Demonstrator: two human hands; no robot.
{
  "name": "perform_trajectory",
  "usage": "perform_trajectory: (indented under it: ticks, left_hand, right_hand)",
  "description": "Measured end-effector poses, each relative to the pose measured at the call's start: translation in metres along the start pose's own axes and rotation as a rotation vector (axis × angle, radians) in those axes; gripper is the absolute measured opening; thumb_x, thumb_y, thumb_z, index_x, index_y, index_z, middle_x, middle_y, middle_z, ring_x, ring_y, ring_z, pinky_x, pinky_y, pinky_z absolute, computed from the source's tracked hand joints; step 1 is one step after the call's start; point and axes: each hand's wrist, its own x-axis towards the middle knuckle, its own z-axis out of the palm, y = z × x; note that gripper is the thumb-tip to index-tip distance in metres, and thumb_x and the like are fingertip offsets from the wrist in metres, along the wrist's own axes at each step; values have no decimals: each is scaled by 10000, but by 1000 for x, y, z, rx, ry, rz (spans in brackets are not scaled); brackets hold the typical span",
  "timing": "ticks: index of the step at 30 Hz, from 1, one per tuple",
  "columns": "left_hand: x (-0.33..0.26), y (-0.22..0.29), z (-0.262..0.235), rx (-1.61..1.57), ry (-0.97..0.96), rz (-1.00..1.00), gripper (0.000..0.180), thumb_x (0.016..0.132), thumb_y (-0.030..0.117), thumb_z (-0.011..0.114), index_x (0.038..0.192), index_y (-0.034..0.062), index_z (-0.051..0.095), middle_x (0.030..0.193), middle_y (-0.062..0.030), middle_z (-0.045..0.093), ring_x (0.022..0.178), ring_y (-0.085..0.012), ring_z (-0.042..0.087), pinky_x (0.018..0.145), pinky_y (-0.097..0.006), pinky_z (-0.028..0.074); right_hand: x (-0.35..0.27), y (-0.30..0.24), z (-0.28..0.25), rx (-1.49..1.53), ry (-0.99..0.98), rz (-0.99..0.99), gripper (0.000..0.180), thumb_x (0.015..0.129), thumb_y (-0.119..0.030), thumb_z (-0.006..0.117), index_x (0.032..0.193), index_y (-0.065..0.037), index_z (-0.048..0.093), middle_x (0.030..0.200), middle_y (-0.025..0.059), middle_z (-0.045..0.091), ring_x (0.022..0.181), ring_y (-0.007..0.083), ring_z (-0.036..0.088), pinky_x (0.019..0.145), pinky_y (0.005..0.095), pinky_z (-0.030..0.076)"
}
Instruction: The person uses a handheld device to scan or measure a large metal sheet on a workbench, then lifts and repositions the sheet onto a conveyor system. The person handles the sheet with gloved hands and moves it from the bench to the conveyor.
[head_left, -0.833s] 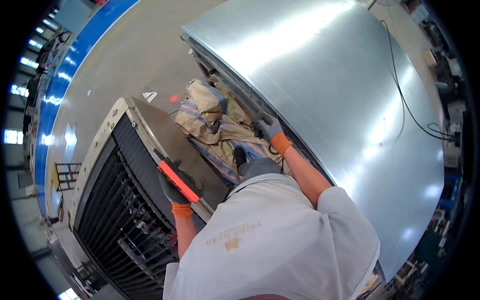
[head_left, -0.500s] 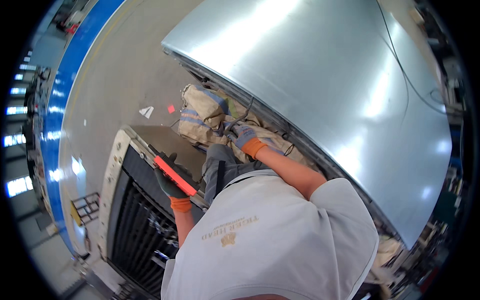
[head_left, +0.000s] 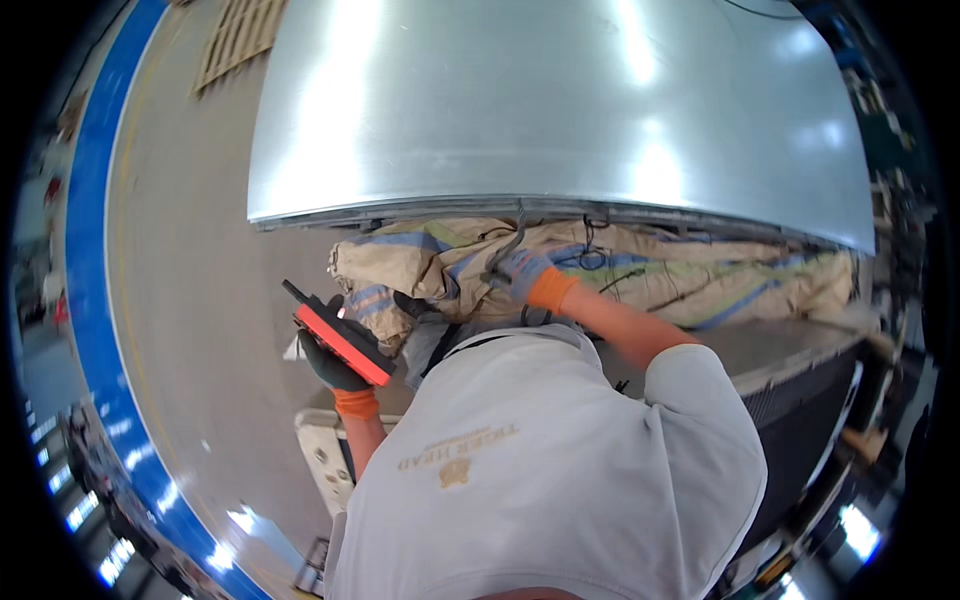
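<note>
My left hand (head_left: 335,362), in a dark glove with an orange cuff, is closed around a long red-and-black handheld remote control (head_left: 343,343) with a thin black stub at its far end. My right hand (head_left: 522,274), in a grey-blue glove with an orange cuff, is closed on a dark cord (head_left: 513,243) that runs up to the near edge of a large shiny metal sheet (head_left: 520,110). Motion blurs its fingers a little. Just beneath that hand lie crumpled tan woven sacks (head_left: 400,262) with blue and green stripes, along the sheet's edge.
Several thin black cords (head_left: 592,250) loop over the sacks. Behind me on the right stands a dark panelled unit (head_left: 800,430); a cream-coloured frame (head_left: 323,455) shows at lower left. A wooden pallet (head_left: 238,40) lies on the grey floor, beside a blue floor stripe (head_left: 88,230).
My view has turned left to right, so the metal sheet now lies straight across in front of me. Both hands keep their holds, and the cream frame has slipped mostly behind my body.
</note>
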Motion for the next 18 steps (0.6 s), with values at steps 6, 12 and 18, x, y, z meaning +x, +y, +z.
perform_trajectory:
  ticks: [6, 12, 18]
  left_hand:
    - [116, 111, -73, 41, -281, -194, 800, 1013, 671, 377, 1401, -12, 528, 715, -71, 654, 557, -169, 585, 500, -311, 472]
    - [172, 182, -79, 297, -402, -129, 827, 1000, 685, 400, 1389, -32, 533, 692, -58, 628, 542, -172, 562, 491, -310, 452]
    - [187, 230, -94, 191, -374, -142, 799, 1007, 677, 385, 1356, -19, 564, 671, -56, 628, 520, -168, 557, 465, -313, 448]
  right_hand:
    - [-16, -44, -8, 103, 314, 346, 554, 981, -540, 551, 1246, -64, 649, 1194, 206, 692, 1121, 395, 648, 952, 483, 508]
    - [-16, -72, 19, 72, 309, 669, 531, 983, -525, 559, 1205, -52, 653, 1150, 200, 706, 1081, 388, 663, 936, 474, 514]
    - [68, -107, 67, 6, 420, 832, 546, 1006, -465, 551, 1342, -35, 578, 1372, 193, 611, 1210, 364, 621, 1004, 463, 501]
